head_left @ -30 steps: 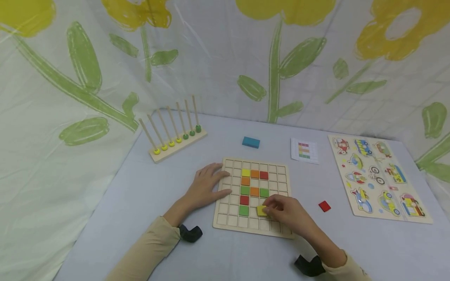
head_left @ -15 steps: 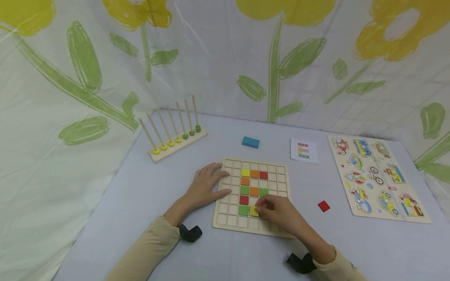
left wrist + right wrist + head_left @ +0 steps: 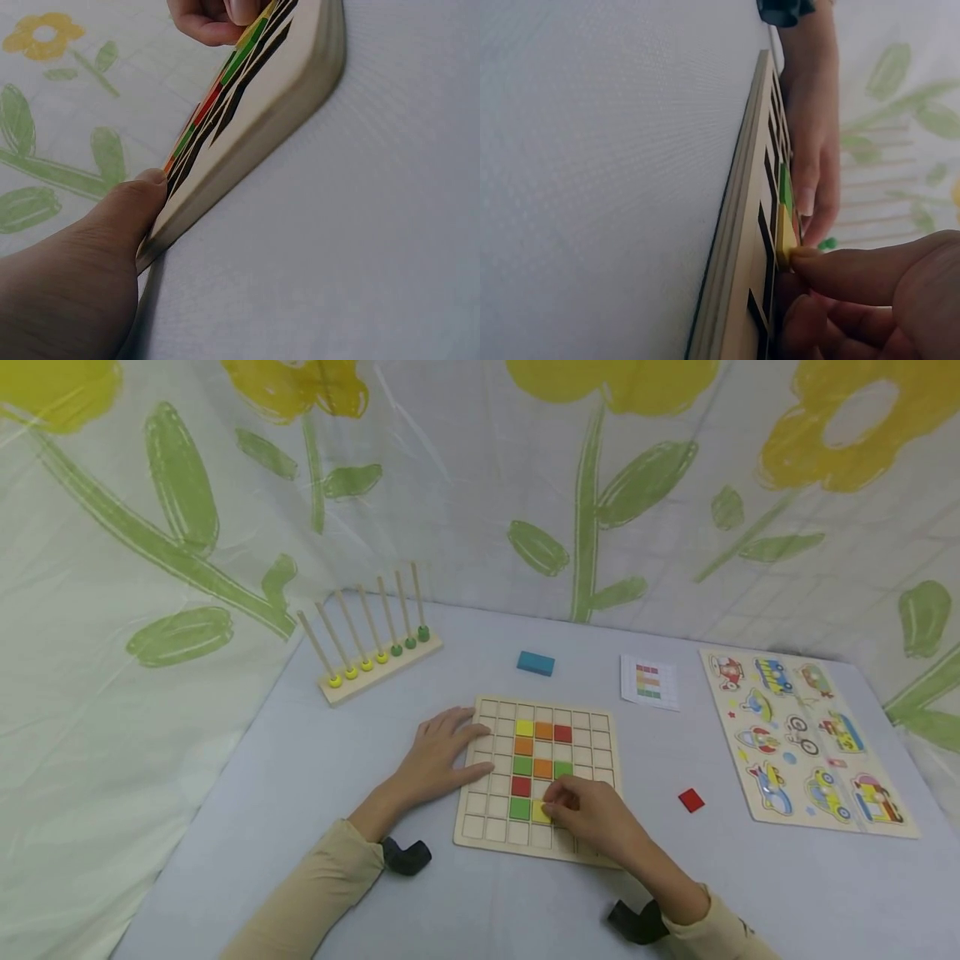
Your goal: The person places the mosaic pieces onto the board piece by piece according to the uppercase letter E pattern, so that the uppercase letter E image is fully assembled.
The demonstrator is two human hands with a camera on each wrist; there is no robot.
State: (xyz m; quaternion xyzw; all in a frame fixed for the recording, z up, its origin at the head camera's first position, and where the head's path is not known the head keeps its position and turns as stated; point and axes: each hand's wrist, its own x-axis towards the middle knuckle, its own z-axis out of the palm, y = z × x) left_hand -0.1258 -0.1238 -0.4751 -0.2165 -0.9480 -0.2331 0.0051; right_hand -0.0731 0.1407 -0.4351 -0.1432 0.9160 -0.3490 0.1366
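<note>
A wooden grid board point(image 3: 476, 842) lies on the table, with several coloured square tiles in its cells. My left hand point(image 3: 433, 758) rests along the board's left edge, fingers spread and fairly straight, fingertips on the wood; in the left wrist view its thumb point(image 3: 135, 202) touches the rim. With thumb and fingers, my right hand point(image 3: 592, 814) pinches a yellow tile point(image 3: 539, 812) in the near part of the grid, just right of a green tile point(image 3: 519, 808). The right wrist view shows the yellow tile point(image 3: 784, 232) slightly tilted, under the thumb tip.
A loose red tile point(image 3: 691, 800) lies right of the board. Behind it are a blue block point(image 3: 536, 663) and a printed pattern card point(image 3: 663, 683). A bead-and-peg stand point(image 3: 386, 670) is at the back left, a vehicle picture puzzle point(image 3: 780, 777) at the right.
My right hand has moved left with the yellow tile, bringing it beside the green tile, and the tile now sits lower at its cell. The left hand has stayed put.
</note>
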